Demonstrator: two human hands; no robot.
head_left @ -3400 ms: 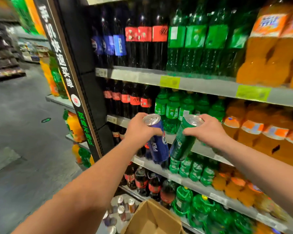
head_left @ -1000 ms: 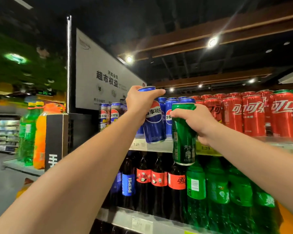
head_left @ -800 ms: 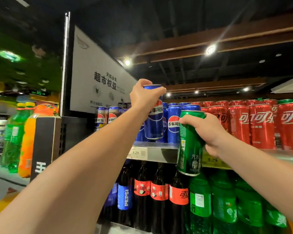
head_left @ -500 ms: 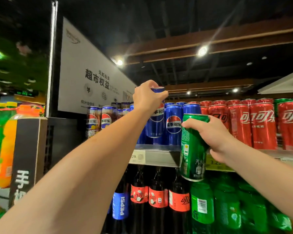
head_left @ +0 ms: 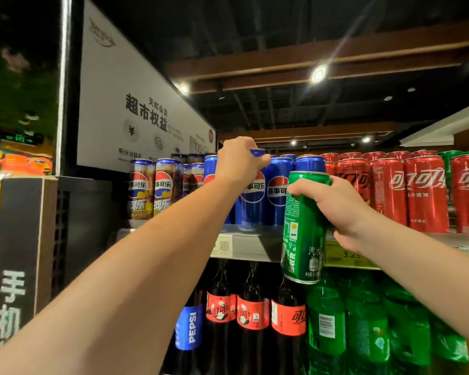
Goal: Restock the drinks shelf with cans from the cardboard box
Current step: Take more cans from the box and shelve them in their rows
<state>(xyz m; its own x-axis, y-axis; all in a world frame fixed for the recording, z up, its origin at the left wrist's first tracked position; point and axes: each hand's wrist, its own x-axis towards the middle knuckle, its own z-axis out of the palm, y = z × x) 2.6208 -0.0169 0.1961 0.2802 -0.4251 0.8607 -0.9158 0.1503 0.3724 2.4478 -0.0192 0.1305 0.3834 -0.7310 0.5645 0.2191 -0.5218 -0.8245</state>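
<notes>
My left hand (head_left: 238, 161) grips the top of a tall blue Pepsi can (head_left: 251, 197) whose base stands on the front edge of the top shelf (head_left: 252, 240), among other blue cans. My right hand (head_left: 333, 204) holds a green Sprite can (head_left: 302, 231) by its upper part, tilted slightly, hanging in front of the shelf edge and below the can row. The cardboard box is out of view.
Brown Pepsi cans (head_left: 152, 188) stand left of the blue ones, red Coca-Cola cans (head_left: 406, 190) to the right, green cans (head_left: 450, 158) behind them at far right. Cola and green bottles (head_left: 325, 328) fill the shelf below. A white sign (head_left: 136, 104) rises behind the shelf.
The blue can went from the air in front of the shelf down onto the shelf edge among the Pepsi cans. The green can stayed in front of the shelf lip.
</notes>
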